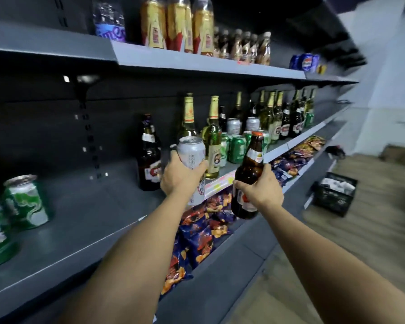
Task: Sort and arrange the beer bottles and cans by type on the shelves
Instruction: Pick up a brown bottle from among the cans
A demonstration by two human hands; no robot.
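Observation:
My left hand [181,177] grips a tall silver beer can [192,152] in front of the middle shelf [84,220]. My right hand [258,188] holds a brown beer bottle [250,169] with an orange cap by its body, just off the shelf edge. A brown bottle [149,157] stands alone on the shelf behind the can. Two green cans [26,202] stand at the far left. Further right, green-gold bottles [214,139], green cans [236,148], silver cans [233,126] and more bottles [288,118] are mixed together.
The upper shelf [197,61] carries large gold-labelled bottles [178,24] and small brown bottles [243,45]. Snack bags [201,235] fill the lower shelf. A black crate [334,194] sits on the wooden floor to the right.

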